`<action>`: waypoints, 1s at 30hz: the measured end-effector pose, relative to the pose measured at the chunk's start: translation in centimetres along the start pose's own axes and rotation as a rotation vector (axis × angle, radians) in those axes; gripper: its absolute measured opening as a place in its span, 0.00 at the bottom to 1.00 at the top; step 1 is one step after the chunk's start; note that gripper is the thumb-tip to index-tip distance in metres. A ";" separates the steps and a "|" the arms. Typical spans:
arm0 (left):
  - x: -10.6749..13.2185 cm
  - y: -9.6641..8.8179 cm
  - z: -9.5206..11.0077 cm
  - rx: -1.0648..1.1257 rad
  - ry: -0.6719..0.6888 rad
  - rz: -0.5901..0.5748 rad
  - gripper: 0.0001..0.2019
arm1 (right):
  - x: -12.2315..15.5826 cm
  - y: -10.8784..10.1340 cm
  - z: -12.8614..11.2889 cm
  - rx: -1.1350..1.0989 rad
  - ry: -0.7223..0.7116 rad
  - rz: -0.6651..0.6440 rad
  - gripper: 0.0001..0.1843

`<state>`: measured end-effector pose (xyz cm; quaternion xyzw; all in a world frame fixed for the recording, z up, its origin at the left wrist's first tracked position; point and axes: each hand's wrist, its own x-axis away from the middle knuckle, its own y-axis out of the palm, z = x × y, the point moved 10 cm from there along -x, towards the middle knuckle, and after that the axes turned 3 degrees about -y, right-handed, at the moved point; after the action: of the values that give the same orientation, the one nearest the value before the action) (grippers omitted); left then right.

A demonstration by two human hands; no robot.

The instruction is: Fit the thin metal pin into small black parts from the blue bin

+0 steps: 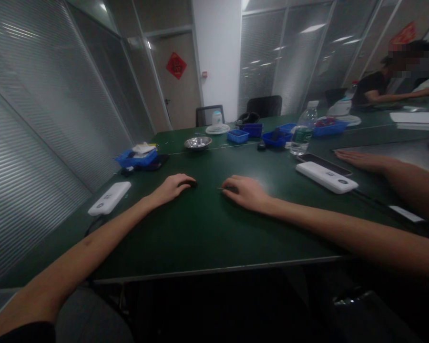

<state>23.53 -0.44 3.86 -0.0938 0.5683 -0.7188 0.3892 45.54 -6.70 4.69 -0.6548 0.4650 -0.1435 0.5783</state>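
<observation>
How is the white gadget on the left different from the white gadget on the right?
The left gadget slants up toward the right; the right gadget slants down toward the right. The left gadget looks shorter in the picture; the right gadget looks longer. Both are white with rounded corners and lie on the green table.

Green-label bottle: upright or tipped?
Upright: the bottle stands base-down on the table, its white cap at the top.
</observation>
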 end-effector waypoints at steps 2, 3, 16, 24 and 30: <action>0.5 -1.2 -3.8 -0.043 -0.063 0.014 0.16 | 0.0 0.0 0.0 -0.005 0.006 -0.012 0.13; 0.9 -1.9 -5.7 -0.063 -0.095 0.039 0.16 | 0.0 0.0 0.0 -0.004 0.007 -0.015 0.14; 6.2 -8.2 -18.2 -0.223 -0.472 0.238 0.28 | 0.1 0.0 -0.4 0.010 0.001 -0.030 0.13; 6.6 -8.9 -19.8 -0.332 -0.575 0.192 0.15 | 0.1 0.0 -0.5 0.010 -0.013 -0.028 0.14; 7.0 -9.4 -19.6 -0.249 -0.678 0.274 0.11 | 0.1 0.0 -0.5 0.014 -0.013 -0.034 0.14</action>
<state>3.25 9.95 3.46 -0.2958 0.4977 -0.5139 0.6330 45.20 -7.12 4.81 -0.6596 0.4487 -0.1523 0.5834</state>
